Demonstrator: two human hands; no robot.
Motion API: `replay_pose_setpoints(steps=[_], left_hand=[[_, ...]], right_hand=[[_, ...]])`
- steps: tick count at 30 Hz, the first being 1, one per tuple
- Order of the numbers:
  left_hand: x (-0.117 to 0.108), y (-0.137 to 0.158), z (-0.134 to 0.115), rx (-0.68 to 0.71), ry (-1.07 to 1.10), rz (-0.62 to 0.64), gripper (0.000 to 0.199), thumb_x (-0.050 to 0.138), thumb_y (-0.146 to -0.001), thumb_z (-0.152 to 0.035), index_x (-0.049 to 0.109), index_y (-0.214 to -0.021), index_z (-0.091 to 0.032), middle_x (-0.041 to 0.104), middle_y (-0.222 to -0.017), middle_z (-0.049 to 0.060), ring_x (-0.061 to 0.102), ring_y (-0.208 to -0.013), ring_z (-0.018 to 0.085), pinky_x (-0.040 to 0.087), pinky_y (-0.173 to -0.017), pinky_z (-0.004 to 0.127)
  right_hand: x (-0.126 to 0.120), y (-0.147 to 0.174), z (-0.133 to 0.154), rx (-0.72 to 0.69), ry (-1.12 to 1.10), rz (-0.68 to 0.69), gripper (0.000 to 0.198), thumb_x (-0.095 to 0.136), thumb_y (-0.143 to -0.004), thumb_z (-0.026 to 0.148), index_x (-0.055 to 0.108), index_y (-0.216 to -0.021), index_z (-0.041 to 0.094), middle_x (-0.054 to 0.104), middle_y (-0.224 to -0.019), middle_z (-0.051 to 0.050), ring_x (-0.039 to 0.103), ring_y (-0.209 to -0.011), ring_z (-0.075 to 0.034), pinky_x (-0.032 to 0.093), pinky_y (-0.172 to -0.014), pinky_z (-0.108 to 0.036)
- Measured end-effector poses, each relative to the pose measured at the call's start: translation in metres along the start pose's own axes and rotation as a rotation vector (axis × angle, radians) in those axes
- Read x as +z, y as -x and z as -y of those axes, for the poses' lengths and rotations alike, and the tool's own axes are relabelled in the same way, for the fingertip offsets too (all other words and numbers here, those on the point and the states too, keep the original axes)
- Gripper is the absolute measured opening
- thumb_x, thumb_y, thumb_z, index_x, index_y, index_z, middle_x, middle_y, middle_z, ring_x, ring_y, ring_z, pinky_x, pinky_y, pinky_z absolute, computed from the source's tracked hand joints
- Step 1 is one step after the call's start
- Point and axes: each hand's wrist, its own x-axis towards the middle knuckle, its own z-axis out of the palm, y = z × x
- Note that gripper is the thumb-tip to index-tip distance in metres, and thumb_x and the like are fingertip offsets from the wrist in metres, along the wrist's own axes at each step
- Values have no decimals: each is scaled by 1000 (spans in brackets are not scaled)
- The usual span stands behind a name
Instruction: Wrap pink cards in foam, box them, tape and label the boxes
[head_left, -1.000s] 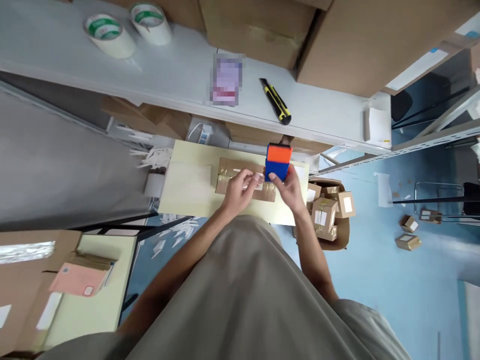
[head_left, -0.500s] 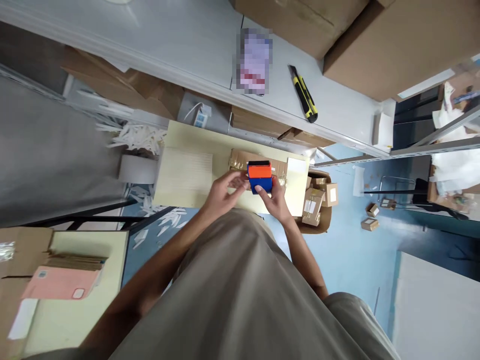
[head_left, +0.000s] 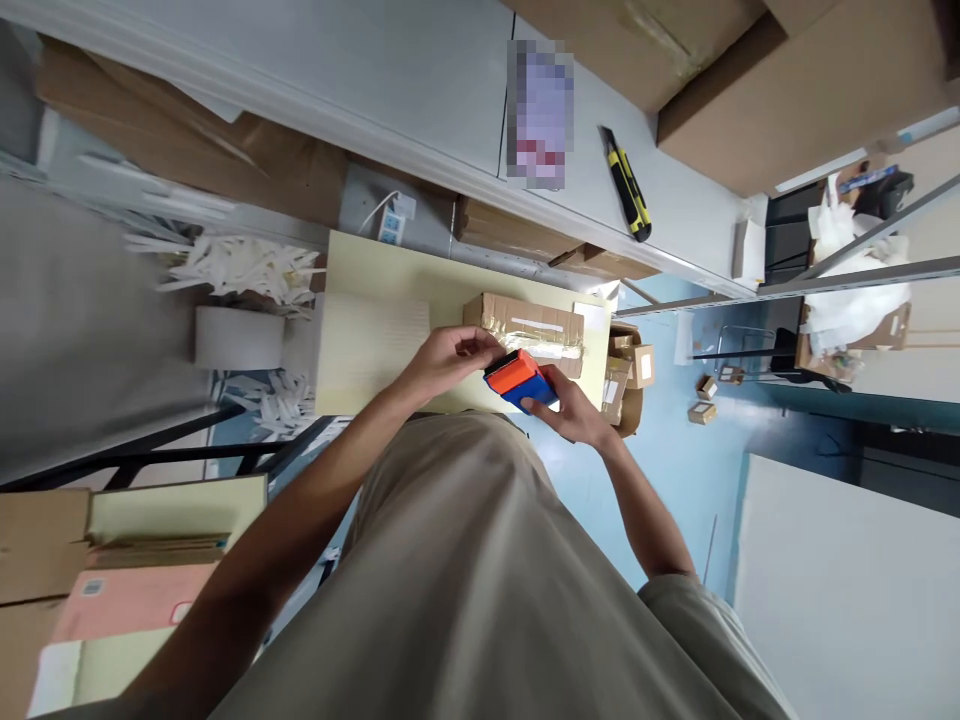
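My right hand (head_left: 574, 408) grips a blue and orange tape dispenser (head_left: 517, 377), its black edge tilted toward the left. My left hand (head_left: 454, 358) is beside that edge, fingers bent and pinched together; whatever lies between the fingertips is too small to make out. Just beyond both hands, a brown cardboard box (head_left: 551, 325) with shiny tape on it rests on the pale yellow table (head_left: 367, 270).
On the grey shelf (head_left: 420, 90) above lies a yellow and black utility knife (head_left: 627, 185) near large cartons (head_left: 810, 100). A carton of small boxes (head_left: 630, 412) stands right of the table. White strips (head_left: 232, 268) are heaped at left.
The tape dispenser has turned from upright to tilted, its black edge now toward my left hand. My left fingers have curled in closer. The head view has shifted a little.
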Motion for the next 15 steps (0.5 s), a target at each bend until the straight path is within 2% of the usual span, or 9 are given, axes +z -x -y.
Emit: replay_pose_setpoints(steps=[3, 8, 10, 13, 15], left_hand=[[1, -1, 19, -11, 69, -30, 57, 95, -72, -71, 82, -89, -19, 82, -92, 7, 74, -89, 24, 60, -82, 36], [17, 2, 57, -49, 159, -241, 47, 92, -75, -64, 79, -84, -19, 79, -87, 7, 72, -86, 22, 57, -76, 32], [18, 3, 70, -74, 203, -317, 46, 91, -75, -63, 78, -83, -20, 76, -83, 5, 68, -80, 20, 52, -69, 29], [5, -4, 87, -76, 257, -465, 50, 93, -72, -65, 76, -85, -20, 72, -78, 4, 57, -69, 15, 41, -59, 27], [-5, -15, 96, -51, 295, -539, 50, 94, -71, -63, 76, -85, -19, 71, -79, 4, 51, -65, 13, 37, -56, 28]], right_hand=[[-5, -4, 12, 90, 71, 19, 65, 68, -98, 76, 67, -127, 18, 77, -99, -8, 69, -84, -25, 55, -74, -37], [-23, -15, 30, 162, 228, 99, 65, 65, -98, 82, 70, -112, 19, 78, -102, -9, 70, -85, -23, 51, -73, -33], [-41, -14, 35, 198, 330, 173, 63, 66, -97, 82, 71, -105, 20, 79, -100, -9, 71, -85, -24, 49, -72, -32], [-77, -7, 45, 276, 426, 299, 64, 67, -95, 84, 72, -97, 20, 79, -93, -9, 72, -79, -23, 47, -68, -32], [-101, -5, 53, 316, 438, 309, 67, 66, -94, 86, 73, -95, 20, 79, -88, -9, 71, -75, -22, 47, -65, -32]])
